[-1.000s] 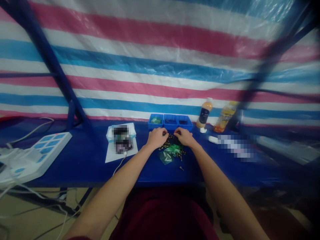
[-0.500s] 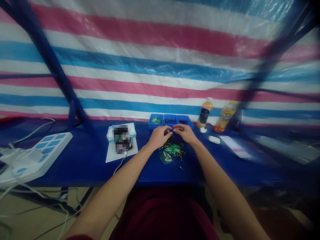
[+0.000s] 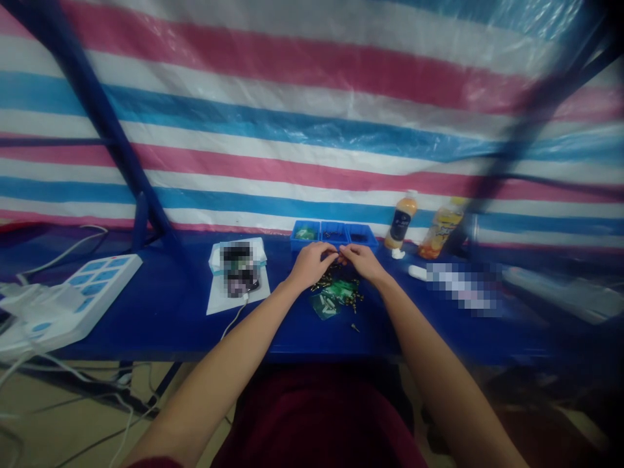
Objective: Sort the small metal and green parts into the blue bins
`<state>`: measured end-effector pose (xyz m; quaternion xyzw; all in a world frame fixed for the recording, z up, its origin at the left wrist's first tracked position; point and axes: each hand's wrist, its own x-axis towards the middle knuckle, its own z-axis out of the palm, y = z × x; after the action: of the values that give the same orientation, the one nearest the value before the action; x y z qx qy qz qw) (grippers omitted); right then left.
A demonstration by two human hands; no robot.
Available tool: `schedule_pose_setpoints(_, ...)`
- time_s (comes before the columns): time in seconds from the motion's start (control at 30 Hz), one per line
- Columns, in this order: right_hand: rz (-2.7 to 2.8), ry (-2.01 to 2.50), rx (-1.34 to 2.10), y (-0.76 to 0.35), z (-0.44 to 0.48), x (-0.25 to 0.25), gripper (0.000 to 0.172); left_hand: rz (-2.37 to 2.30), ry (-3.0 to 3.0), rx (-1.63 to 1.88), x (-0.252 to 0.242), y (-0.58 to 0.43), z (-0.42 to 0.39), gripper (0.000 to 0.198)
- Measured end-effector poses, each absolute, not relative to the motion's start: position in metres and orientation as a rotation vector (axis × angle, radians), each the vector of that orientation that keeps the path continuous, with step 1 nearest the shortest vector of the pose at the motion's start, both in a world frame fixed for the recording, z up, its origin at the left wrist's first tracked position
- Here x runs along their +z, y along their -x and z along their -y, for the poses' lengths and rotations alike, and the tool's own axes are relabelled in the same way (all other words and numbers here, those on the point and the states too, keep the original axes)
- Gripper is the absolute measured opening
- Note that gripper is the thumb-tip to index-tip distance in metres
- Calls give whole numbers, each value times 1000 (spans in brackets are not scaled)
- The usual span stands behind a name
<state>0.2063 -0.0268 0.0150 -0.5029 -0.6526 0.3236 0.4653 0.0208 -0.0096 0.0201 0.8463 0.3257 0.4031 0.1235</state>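
Note:
My left hand and my right hand meet fingertip to fingertip over the table, just in front of three blue bins. Both are closed in a pinch; whatever lies between the fingers is too small to make out. Below them is a pile of small brass-coloured metal parts mixed with green pieces. A clear bag with small white pieces lies at the pile's near left. One small loose metal part sits apart, closer to the table's front edge.
The left blue bin holds green pieces; the middle bin holds small dark parts. Two drink bottles stand at the back right, near a white case. A white power strip with cables lies left, and a phone on paper sits nearer.
The fingertips of my right hand have shifted slightly left and closed up against those of my left hand. The pile and the bins have stayed in place.

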Motion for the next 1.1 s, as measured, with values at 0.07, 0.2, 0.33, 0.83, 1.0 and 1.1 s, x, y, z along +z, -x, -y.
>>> schedule_pose_setpoints(0.07,1606,1200,811,-205,26,14,48,-924,-2468,1194,20,-21,10,18)
schedule_pose_setpoints(0.2,1475,1189,934,-205,24,12,43,-965,-2414,1182,23,-20,14,28)
schedule_pose_setpoints(0.33,1214,1226,1095,-209,23,12,36,-1030,-2366,1169,25,-19,15,39)
schedule_pose_setpoints(0.83,995,1448,845,-234,14,8,40,-1078,-2483,957,18,-19,12,31)
schedule_pose_setpoints(1.0,1666,1737,427,-238,22,7,35,-1121,-2526,906,14,-17,7,27)
schedule_pose_setpoints(1.1,1923,1792,455,-239,27,8,41,-1154,-2541,866,12,-17,7,26)
